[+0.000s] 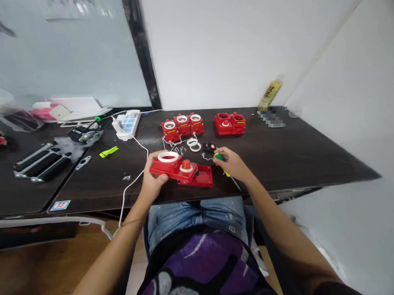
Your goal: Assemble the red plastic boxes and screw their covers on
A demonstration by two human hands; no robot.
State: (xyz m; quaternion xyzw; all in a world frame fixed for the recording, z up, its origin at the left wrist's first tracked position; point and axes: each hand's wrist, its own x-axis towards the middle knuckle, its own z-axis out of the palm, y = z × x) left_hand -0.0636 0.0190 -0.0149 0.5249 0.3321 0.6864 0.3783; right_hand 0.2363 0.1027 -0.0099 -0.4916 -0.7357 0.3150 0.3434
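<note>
- Red cover (172,167): one, centre, left hand (153,176) clasping its end.
- Green handle (218,156): one, right hand (231,164) pinching it.
- Red tray (205,177): one, partly hidden by cover.
- Red units (183,130): three upper centre, two rightward.
- White rings (196,150): two, loose.
- White cable (124,194): left of centre.

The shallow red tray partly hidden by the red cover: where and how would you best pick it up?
Probably by its right-hand wall, coming from the right. The shallow red tray shows a raised rim there that could be pinched, while its left part is hidden by the red cover in the left hand.
</note>
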